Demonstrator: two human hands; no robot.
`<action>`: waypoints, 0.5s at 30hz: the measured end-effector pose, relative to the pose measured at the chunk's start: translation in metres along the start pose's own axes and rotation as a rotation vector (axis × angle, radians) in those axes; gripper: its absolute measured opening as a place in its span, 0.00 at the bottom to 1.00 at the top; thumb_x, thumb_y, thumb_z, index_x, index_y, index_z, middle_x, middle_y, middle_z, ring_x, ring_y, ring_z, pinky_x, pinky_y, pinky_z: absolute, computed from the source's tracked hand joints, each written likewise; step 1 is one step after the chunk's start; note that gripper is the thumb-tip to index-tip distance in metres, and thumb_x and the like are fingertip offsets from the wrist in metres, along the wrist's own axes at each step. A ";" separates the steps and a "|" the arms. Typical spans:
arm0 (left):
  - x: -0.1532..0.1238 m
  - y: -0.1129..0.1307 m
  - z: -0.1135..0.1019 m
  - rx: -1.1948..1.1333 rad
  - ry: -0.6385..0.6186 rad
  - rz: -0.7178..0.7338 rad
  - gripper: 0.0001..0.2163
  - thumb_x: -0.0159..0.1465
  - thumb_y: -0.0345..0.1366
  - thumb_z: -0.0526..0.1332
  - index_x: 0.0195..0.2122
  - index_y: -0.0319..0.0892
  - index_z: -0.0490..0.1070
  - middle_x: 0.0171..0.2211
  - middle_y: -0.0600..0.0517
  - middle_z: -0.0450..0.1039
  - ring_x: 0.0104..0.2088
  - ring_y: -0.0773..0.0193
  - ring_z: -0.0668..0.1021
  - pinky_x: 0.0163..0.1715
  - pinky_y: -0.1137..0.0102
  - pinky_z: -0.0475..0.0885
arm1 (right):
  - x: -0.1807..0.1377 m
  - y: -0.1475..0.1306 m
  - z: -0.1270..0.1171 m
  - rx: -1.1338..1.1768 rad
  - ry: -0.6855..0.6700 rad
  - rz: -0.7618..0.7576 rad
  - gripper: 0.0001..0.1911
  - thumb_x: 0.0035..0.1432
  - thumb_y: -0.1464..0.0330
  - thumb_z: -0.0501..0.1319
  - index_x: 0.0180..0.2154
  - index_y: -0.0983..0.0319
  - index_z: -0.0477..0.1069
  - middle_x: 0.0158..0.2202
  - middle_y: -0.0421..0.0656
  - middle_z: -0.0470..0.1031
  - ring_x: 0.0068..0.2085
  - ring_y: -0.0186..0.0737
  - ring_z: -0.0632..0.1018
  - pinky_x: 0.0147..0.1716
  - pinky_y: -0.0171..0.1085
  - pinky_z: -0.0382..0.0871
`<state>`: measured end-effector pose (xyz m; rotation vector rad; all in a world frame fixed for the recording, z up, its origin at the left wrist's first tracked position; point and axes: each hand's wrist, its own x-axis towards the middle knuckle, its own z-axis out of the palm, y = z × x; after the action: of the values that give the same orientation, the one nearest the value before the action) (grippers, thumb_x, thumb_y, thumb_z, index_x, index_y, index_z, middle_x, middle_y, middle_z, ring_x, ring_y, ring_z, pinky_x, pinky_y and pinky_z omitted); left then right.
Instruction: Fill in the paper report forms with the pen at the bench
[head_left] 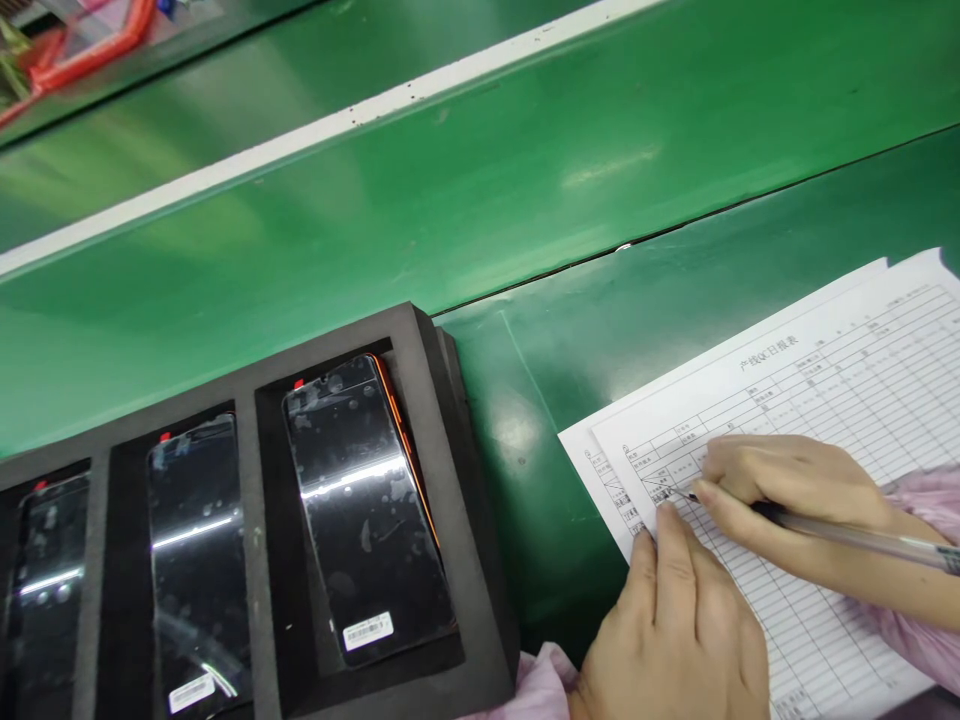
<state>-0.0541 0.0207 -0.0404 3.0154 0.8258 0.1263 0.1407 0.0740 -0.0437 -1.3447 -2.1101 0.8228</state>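
My right hand is closed around a pen with a clear barrel and dark grip. The pen's tip meets a printed form with a ruled table, near its left side. My left hand lies flat on the sheet just below the tip, fingers stretched out and holding nothing. Another paper sheet shows from underneath, offset to the left. Pink sleeves cover both wrists.
Left of the papers stands a black foam tray with smartphones in its slots, among them an orange-edged phone. The green worktable meets a raised green ledge behind. A red-edged object sits at the far left.
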 end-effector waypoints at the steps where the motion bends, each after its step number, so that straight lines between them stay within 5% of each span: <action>1: 0.001 0.000 0.000 0.005 0.006 -0.003 0.27 0.68 0.50 0.51 0.55 0.28 0.64 0.54 0.34 0.69 0.59 0.44 0.68 0.60 0.52 0.61 | 0.001 -0.001 0.000 0.003 -0.005 -0.002 0.08 0.60 0.65 0.63 0.28 0.55 0.71 0.23 0.40 0.71 0.20 0.34 0.67 0.17 0.40 0.60; 15: 0.003 -0.002 -0.004 0.002 0.011 -0.016 0.27 0.69 0.48 0.51 0.55 0.25 0.64 0.53 0.33 0.70 0.59 0.44 0.68 0.58 0.55 0.63 | 0.010 -0.004 -0.007 0.060 0.015 0.001 0.09 0.61 0.65 0.62 0.27 0.55 0.71 0.23 0.39 0.71 0.20 0.33 0.67 0.18 0.39 0.62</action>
<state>-0.0525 0.0239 -0.0365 3.0114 0.8517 0.1423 0.1393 0.0838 -0.0349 -1.3174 -2.0574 0.8669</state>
